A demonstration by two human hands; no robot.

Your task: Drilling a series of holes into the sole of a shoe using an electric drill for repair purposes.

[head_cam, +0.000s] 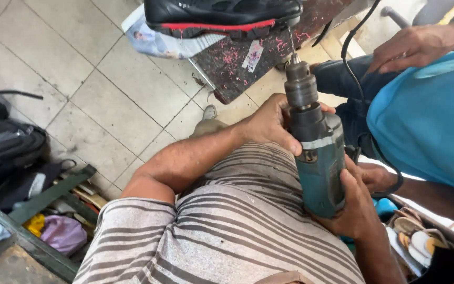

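Left hand [269,123] wraps the front of the drill [316,152] just behind the chuck, right hand [356,205] closes round its rear grip; both sets of fingers are curled tight on the teal body, bit up against the heel of the black shoe [222,16] lying on the table [237,63]. Drill looks heavy, rigid, nose-weighted, so a two-hand hold on body and grip suits; shoe seems stiff-soled, light, apt to slide; another person's hand [416,47] rests nearby

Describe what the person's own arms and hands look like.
Both arms are bare from the short sleeves of a grey and white striped shirt down. The left hand and right hand wear no gloves. No watch, ring or bracelet shows.
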